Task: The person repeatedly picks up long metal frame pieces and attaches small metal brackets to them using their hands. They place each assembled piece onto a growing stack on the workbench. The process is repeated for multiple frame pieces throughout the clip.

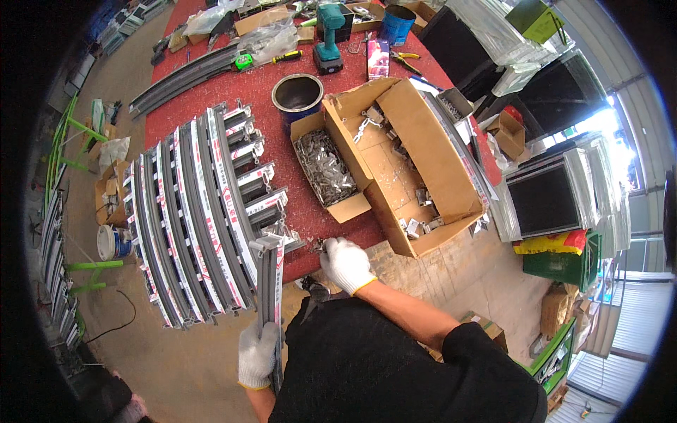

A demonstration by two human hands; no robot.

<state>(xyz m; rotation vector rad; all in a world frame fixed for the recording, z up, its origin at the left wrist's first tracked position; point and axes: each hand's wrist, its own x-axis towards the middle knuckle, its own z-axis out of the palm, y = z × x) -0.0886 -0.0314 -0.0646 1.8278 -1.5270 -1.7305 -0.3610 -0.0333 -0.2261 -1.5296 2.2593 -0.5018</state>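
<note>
My left hand (pixel 257 356), in a white knitted glove, is wrapped round a grey metal profile (pixel 266 289) with white and red film on it. The profile stands lengthwise beside my body, its far end at the red table's near edge. My right hand (pixel 347 266), also gloved, is at that edge, fingers bent together by some small metal pieces (pixel 317 247); what it pinches is hidden. To its left lie several similar film-covered profiles (pixel 204 218) in a row, some with small metal fittings and chain links (pixel 281 229) at their ends.
A small carton of metal parts (pixel 326 169) and a larger open cardboard box (pixel 430 169) stand ahead of my right hand. Behind them are a dark round tin (pixel 297 95), a teal cordless drill (pixel 328 42), a screwdriver (pixel 288 56) and pliers (pixel 405 63). Wrapped panels (pixel 546 201) stand right.
</note>
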